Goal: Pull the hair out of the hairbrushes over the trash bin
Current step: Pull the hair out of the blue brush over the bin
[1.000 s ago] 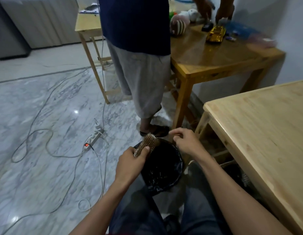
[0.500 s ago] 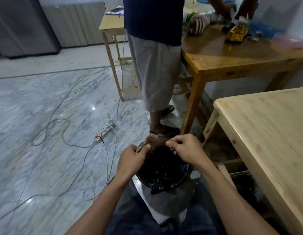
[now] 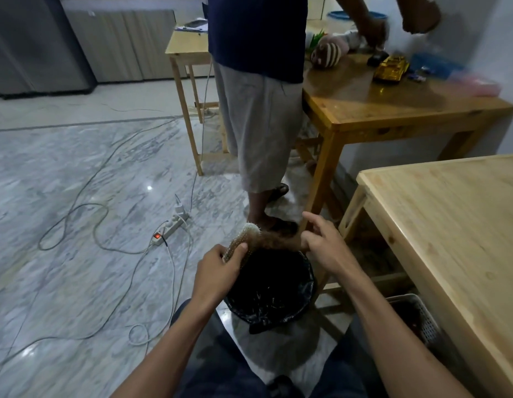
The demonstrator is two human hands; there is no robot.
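Now my right hand pulls hair rightward from the brush gripped in my left hand; strands may miss the near bin.

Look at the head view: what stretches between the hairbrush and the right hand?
A clump of brown hair spans from the hairbrush to the right hand, above the trash bin.

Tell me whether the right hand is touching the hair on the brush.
Touching. The head view shows the right hand pinching the brown hair stretched from the hairbrush, which the left hand grips.
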